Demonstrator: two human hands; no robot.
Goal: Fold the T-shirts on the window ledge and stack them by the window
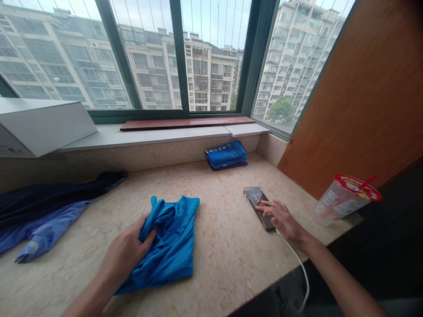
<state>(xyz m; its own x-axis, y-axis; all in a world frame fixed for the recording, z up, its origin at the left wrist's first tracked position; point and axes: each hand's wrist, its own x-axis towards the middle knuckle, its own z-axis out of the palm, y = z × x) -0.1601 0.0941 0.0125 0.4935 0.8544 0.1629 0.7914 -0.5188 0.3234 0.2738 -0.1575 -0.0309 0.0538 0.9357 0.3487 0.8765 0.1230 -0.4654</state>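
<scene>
A bright blue garment (178, 246), partly folded and rumpled at its left side, lies on the stone counter (224, 246). My left hand (134, 240) is closed on its left edge, with the thumb over the cloth and the fingers tucked behind. To the right, a dark smartphone (269, 223) rests on the counter with its screen lit. My right hand (280, 220) is over it, fingers stretched out and fingertips at the screen. From the phone's lower end a white charging cable (306, 275) hangs over the counter's edge.
A folded blue cloth bundle (228, 155) sits against the back wall. Dark and periwinkle clothes (59, 220) lie at the left. A white box (49, 125) stands on the sill. At the right stands a plastic cup (342, 202) with a red straw, near the counter's edge.
</scene>
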